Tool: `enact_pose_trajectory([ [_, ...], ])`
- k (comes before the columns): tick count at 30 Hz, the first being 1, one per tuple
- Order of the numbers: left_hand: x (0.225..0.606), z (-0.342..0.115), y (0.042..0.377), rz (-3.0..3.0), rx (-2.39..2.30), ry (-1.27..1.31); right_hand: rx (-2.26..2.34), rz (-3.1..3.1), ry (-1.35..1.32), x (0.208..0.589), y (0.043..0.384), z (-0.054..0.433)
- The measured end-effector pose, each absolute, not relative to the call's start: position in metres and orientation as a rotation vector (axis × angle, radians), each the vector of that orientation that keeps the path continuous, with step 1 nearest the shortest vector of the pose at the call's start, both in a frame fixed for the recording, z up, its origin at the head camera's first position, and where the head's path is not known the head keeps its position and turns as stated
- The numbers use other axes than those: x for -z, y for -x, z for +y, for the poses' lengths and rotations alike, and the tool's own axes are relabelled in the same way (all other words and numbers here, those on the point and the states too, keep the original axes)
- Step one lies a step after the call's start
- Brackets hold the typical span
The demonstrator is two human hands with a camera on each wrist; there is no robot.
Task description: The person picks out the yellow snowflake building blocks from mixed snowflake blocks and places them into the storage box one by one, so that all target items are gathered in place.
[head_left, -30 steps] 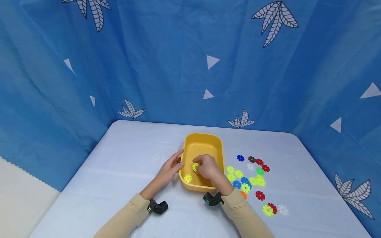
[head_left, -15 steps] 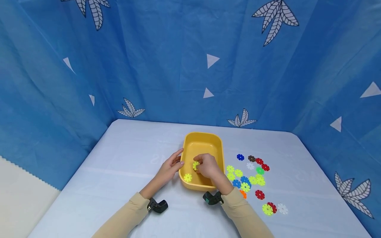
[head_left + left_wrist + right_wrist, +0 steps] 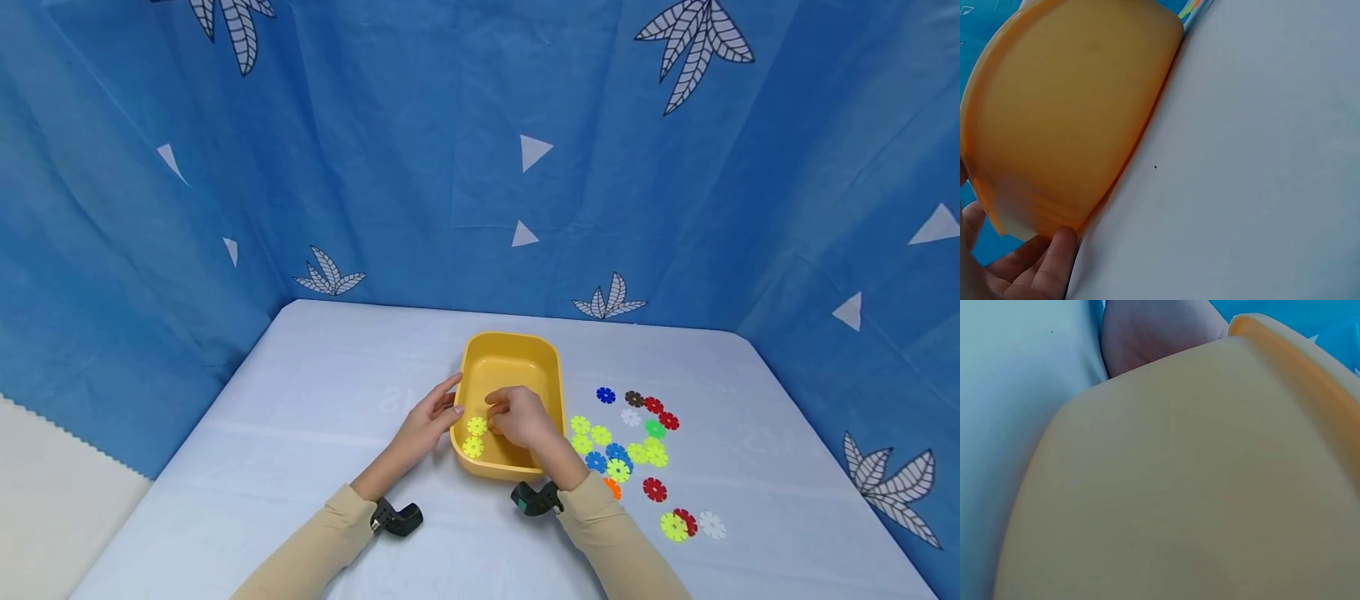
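Note:
My left hand (image 3: 423, 429) grips the left side of the yellow plastic tub (image 3: 517, 377), thumb at the rim; in the left wrist view its fingers (image 3: 1054, 262) lie against the outer wall. Inside the tub is my right hand (image 3: 522, 418), fingers bent loosely downward. Just left of its fingertips lies a yellow-green notched snowflake disc (image 3: 477, 426), with a second yellow-green snowflake disc (image 3: 473, 447) nearer me. The tub wall (image 3: 1166, 475) fills the right wrist view and hides the right hand there.
Right of the tub, several snowflake discs lie scattered: blue (image 3: 606, 395), brown (image 3: 634, 399), red (image 3: 655, 489), green (image 3: 655, 428), orange (image 3: 612, 488), white (image 3: 712, 525) and more yellow-green (image 3: 674, 527). A blue curtain (image 3: 420, 167) hangs behind the white-covered table (image 3: 337, 358).
The snowflake disc at my right fingertips has been let go and moved slightly left and down, beside the other one. Both hands keep almost the same place.

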State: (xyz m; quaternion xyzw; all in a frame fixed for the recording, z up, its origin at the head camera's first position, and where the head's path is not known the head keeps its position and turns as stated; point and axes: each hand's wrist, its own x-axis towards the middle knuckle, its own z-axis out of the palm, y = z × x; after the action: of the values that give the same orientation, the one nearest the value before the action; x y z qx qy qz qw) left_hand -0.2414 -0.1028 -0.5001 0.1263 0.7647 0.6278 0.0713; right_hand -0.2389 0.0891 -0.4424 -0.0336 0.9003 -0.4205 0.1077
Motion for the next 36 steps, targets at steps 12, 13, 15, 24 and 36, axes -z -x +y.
enact_pose_trajectory([
  [12,0.5,-0.1023,0.2405,2.297,-1.897,-0.382,1.239,2.605,0.126,0.4436,0.2384,0.0875],
  [13,0.5001,-0.1023,0.2405,2.296,-1.898,-0.383,1.238,2.607,0.129,0.4435,0.2383,0.0876],
  [15,0.5001,-0.1022,0.2406,2.297,-1.897,-0.381,1.24,2.608,0.127,0.4433,0.2381,0.0875],
  [24,0.5,-0.1026,0.2416,2.304,-1.893,-0.382,1.255,2.622,0.131,0.443,0.2382,0.0875],
  [36,0.5011,-0.102,0.2413,2.303,-1.896,-0.381,1.291,2.671,0.231,0.4414,0.2395,0.0953],
])
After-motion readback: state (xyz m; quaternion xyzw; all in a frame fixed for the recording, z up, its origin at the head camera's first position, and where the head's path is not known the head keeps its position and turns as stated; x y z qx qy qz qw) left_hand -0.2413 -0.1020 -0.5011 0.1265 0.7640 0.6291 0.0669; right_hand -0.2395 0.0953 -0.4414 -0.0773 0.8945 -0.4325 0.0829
